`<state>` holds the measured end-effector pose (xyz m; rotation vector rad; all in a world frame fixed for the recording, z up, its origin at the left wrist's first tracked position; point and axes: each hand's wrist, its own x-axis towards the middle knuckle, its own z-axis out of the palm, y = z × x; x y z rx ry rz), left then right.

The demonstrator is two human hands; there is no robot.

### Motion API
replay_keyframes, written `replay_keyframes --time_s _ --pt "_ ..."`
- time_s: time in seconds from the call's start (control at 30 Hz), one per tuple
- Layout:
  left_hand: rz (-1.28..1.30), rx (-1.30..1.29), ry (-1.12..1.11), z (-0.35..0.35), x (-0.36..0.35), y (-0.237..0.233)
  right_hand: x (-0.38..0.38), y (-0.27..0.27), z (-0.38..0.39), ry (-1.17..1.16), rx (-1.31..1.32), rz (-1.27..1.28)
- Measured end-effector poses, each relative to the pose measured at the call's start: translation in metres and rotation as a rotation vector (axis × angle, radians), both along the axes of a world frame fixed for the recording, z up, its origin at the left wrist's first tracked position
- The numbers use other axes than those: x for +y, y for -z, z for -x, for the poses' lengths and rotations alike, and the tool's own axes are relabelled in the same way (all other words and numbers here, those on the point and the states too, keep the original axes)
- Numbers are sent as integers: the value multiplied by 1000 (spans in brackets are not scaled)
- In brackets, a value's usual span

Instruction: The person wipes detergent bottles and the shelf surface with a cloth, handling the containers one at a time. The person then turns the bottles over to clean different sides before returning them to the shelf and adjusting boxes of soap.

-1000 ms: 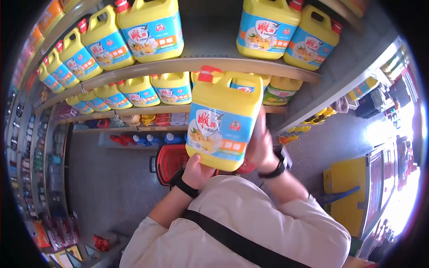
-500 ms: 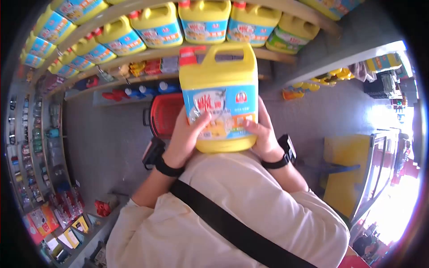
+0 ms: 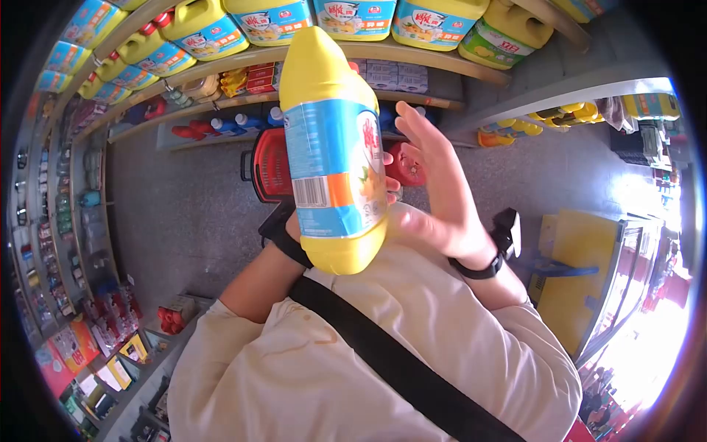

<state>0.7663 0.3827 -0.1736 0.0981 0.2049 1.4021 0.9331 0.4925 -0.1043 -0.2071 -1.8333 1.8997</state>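
A yellow jug (image 3: 335,169) with a blue label is turned so its narrow side and barcode face me. My left hand (image 3: 392,184) is closed on it from behind. Most of that hand is hidden by the jug, with fingertips showing past its right edge. Just right of the jug, my right hand (image 3: 445,199) is open, fingers extended and thumb apart, holding nothing. Similar yellow jugs (image 3: 353,18) line the shelf in front of me, and one with a green label (image 3: 501,37) stands at the right end of that row.
Below the shelf, a red basket (image 3: 272,166) is on the floor, with a round red object (image 3: 407,163) to its right. Blue bottles (image 3: 250,121) stand on the low shelf. Shelves of small goods (image 3: 62,221) run along the left. A yellow panel (image 3: 574,272) is at the right.
The jug has turned from its front label to its barcode side and shifted slightly left. My right hand has let go of it and opened, while my left hand keeps its hold.
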Motion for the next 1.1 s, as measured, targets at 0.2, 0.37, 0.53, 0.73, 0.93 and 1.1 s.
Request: replay_keyframes --time_s 0.2,0.37,0.53,0.73,0.93,1.1 --pt "186 739 -381 -17 -1 -35 -12 -2 29 37 104 458" --pt "40 951 -345 -8 -12 -53 -16 -6 30 64 26 440" --pt "35 894 -353 -7 -17 -63 -19 -10 33 33 28 414" --pt "115 927 -303 -5 -19 -68 -22 -6 32 41 37 394" --pt "93 884 -299 -6 -21 -66 -24 -6 28 38 49 371" --pt "92 878 -297 -8 -23 -64 -25 -7 27 50 45 383"
